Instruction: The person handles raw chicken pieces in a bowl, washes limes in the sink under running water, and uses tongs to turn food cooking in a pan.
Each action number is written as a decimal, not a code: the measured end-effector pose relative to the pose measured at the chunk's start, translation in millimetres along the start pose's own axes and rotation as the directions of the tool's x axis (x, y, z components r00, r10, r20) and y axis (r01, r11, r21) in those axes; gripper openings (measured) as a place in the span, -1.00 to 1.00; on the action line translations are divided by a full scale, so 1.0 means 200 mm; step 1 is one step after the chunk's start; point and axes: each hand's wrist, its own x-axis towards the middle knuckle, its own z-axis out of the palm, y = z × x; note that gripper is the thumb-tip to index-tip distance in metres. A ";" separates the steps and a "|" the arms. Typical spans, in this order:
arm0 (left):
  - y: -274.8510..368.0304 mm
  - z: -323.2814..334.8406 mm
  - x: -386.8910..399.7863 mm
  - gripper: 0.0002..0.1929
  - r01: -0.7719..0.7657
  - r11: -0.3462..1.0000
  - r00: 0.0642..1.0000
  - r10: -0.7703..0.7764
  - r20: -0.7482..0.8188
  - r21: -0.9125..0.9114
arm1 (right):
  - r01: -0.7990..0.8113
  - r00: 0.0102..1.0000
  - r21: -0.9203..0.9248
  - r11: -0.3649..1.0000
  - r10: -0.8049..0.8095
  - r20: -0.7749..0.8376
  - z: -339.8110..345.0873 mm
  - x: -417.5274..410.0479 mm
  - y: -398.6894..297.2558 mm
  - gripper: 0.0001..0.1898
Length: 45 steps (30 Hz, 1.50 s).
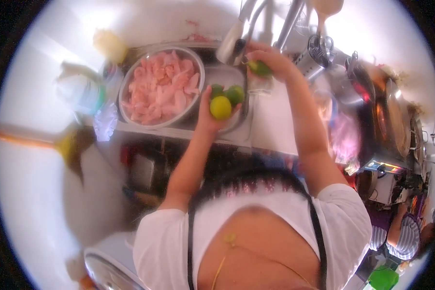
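Note:
My left hand (pixel 211 121) cradles several citrus fruits over the steel sink basin (pixel 243 105). A yellow-green lime (pixel 220 107) lies uppermost, and darker green limes (pixel 235 95) sit behind it. Higher up and to the right, my right hand (pixel 275 61) is closed around green produce (pixel 260 68), seemingly a pepper with a thin stem; the fingers partly cover it. This hand is beside the faucet (pixel 227 50). Left of my left hand, a large round metal bowl (pixel 202 69) is heaped with raw pale-pink meat pieces (pixel 163 87), which look like chicken.
A white countertop (pixel 275 116) extends right of the sink. Beyond it stand a perforated utensil holder (pixel 308 67), pink plastic bags (pixel 344 134) and a stove (pixel 388 166). A plastic jug (pixel 81 88) is at the left. Another person's striped sleeve (pixel 404 235) shows at lower right.

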 end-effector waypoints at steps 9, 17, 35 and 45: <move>0.03 -0.05 0.00 -0.63 0.021 0.999 1.000 -0.021 -0.003 0.033 | -0.296 0.731 -0.788 0.539 -0.404 -0.551 -0.06 -0.01 0.22 -0.53; 0.07 -0.12 0.04 -0.63 0.008 0.999 0.999 -0.006 -0.048 0.038 | -0.254 0.767 -0.869 0.424 -0.460 -0.448 0.04 -0.05 0.26 -0.63; 0.09 -0.44 0.22 -0.69 0.010 1.000 0.996 -0.008 -0.091 0.020 | -0.347 0.923 0.430 0.834 0.384 0.000 0.58 0.17 0.48 -0.76; -0.03 -0.03 0.00 -0.69 -0.198 0.795 0.928 0.341 -0.152 0.573 | -0.035 0.995 -0.644 0.764 -0.032 -0.093 0.46 0.18 0.75 -0.75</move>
